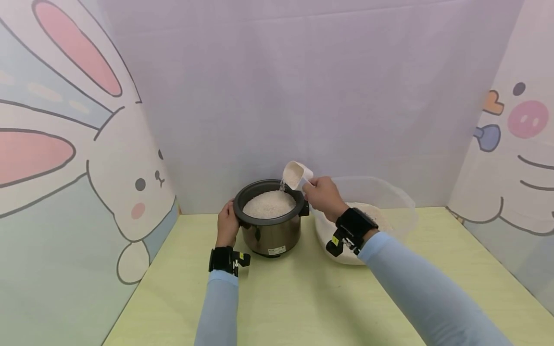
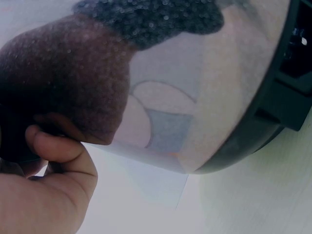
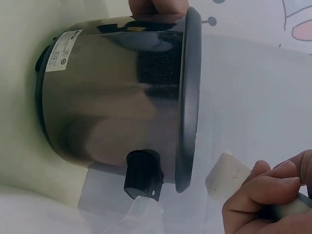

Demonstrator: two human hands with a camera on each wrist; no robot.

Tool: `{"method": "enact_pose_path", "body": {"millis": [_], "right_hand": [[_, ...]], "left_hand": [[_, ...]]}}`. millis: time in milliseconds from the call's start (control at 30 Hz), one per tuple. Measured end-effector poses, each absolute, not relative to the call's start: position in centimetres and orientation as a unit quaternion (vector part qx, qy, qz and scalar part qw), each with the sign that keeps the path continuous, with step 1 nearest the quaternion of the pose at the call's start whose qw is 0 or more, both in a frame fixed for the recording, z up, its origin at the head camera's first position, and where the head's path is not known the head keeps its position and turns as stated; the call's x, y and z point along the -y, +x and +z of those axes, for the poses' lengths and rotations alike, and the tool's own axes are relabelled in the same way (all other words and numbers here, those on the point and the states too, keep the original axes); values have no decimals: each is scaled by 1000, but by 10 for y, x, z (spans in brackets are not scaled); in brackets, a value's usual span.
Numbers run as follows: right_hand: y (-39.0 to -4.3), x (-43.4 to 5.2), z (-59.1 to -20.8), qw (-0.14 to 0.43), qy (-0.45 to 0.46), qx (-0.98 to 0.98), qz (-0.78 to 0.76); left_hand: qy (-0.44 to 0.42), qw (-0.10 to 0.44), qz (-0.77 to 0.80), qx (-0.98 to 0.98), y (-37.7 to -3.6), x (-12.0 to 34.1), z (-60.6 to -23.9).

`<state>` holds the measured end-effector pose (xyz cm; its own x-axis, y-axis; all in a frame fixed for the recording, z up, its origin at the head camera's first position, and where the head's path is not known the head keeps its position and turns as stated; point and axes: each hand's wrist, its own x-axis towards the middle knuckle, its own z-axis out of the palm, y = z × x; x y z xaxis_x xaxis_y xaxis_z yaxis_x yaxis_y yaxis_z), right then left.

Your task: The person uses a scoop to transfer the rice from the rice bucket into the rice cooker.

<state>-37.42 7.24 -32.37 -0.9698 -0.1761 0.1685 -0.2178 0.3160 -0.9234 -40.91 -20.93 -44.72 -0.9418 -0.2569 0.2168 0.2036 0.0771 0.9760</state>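
Your right hand (image 1: 323, 194) is gripping the handle of a white measuring scoop (image 1: 296, 174), fingers curled round it, wrist bent inward over the pot's right rim. You are tilting the scoop mouth-down toward the left, and rice grains are falling from its lip into the rice cooker pot (image 1: 270, 229). The pot is standing upright on the yellow-green table (image 1: 303, 298), near its back edge, with white rice (image 1: 269, 204) heaped close to the rim.

Your left hand (image 1: 227, 223) is bracing the pot's left side, fingers wrapped round the wall just under the dark rim; the left wrist view shows your thumb pressed beside the metal shell. Left forearm is running straight in from below.

A clear plastic basin (image 1: 391, 202) holding more rice is sitting just right of the pot, under your right wrist.
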Motion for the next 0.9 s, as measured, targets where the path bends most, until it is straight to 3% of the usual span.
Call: {"method": "enact_pose_path", "body": {"millis": [533,900], "right_hand": [[-367,-64,-332,49,220,844,486],[-369,-59,-339,127,297,872,367]], "left_hand": [[11,178,-681,711,-409,211,-448],[21,180,-682,709,-410,210,-448]]}}
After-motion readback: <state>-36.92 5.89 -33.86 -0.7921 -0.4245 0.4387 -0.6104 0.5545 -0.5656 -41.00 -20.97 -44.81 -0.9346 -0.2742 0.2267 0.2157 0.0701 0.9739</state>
